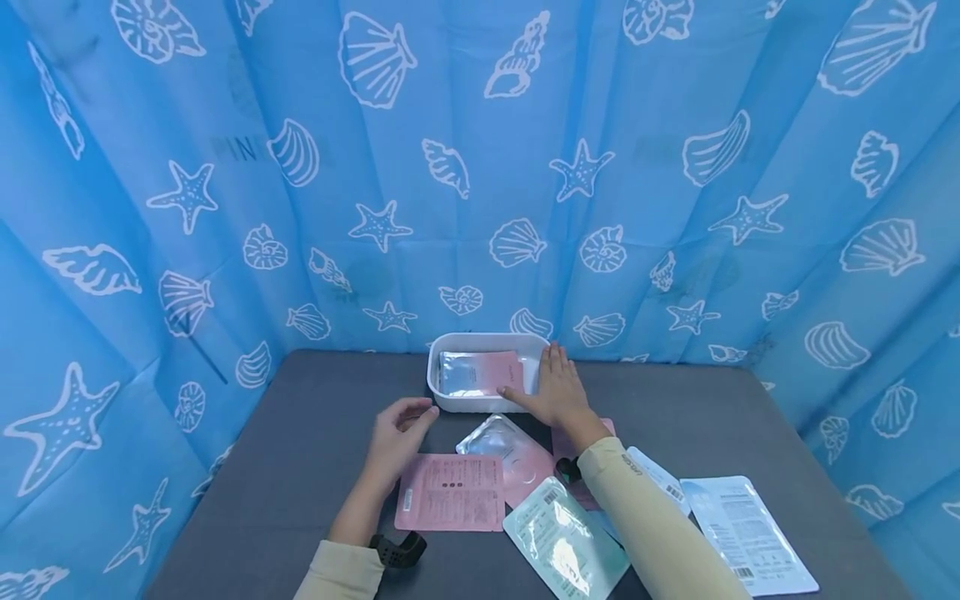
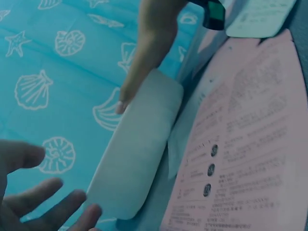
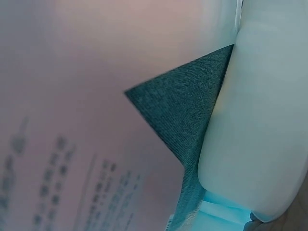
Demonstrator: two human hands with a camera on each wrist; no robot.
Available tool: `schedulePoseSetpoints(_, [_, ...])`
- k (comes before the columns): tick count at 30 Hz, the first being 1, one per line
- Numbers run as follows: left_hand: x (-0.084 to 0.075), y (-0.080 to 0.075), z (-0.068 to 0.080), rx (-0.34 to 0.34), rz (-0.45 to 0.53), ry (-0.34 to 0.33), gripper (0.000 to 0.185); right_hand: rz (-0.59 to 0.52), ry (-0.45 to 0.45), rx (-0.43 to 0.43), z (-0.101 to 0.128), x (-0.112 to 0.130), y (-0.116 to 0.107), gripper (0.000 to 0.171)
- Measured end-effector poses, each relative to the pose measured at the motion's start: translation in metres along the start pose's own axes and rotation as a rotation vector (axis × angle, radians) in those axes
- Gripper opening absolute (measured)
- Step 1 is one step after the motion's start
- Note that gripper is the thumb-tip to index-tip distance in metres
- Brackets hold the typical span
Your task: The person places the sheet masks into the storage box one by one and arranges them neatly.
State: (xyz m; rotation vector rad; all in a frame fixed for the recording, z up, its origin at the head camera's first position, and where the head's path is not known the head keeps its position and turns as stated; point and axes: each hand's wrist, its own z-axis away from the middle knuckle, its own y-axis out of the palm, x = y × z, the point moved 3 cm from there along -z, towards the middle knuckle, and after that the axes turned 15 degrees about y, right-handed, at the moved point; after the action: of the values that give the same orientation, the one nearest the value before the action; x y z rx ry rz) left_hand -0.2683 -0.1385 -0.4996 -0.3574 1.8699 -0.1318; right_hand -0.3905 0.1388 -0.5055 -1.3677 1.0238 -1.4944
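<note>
A white rectangular bin (image 1: 474,406) stands near the table's back edge, holding a flat pink and silver packet (image 1: 480,372) that looks like a sheet mask sachet. My right hand (image 1: 557,390) lies along the bin's right end, fingers straight at the rim and thumb stretched over the front wall. At the front left corner is my left hand (image 1: 401,429), fingers loosely bent and nothing in them. The left wrist view shows its fingers (image 2: 53,204) spread beside the bin's end. The bin's wall (image 3: 255,106) fills the right wrist view's right side.
In front of the bin lie a pink packet (image 1: 450,493), a silver and pink packet (image 1: 517,458) and a green packet (image 1: 564,537). Partly under my right forearm is another pink packet (image 1: 606,427). White packets (image 1: 750,537) lie at right. A blue shell-print curtain (image 1: 480,208) hangs behind.
</note>
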Motion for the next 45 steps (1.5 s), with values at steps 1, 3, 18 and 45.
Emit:
schedulePoseSetpoints(1, [0.0, 0.0, 0.002, 0.039, -0.024, 0.018, 0.035, -0.003, 0.0, 0.0, 0.0, 0.0, 0.0, 0.131])
schedulePoseSetpoints(3, [-0.002, 0.002, 0.005, 0.121, -0.059, 0.059, 0.033, -0.008, 0.002, -0.002, -0.001, 0.0, -0.001, 0.131])
schedulePoseSetpoints(18, [-0.009, 0.046, 0.033, 0.601, -0.308, 0.211, 0.053, 0.002, 0.003, -0.002, 0.0, -0.001, 0.001, 0.132])
schedulePoseSetpoints(45, [-0.014, 0.05, 0.036, 0.687, -0.517, 0.212, 0.057, -0.004, -0.004, -0.02, 0.0, -0.003, 0.001, 0.133])
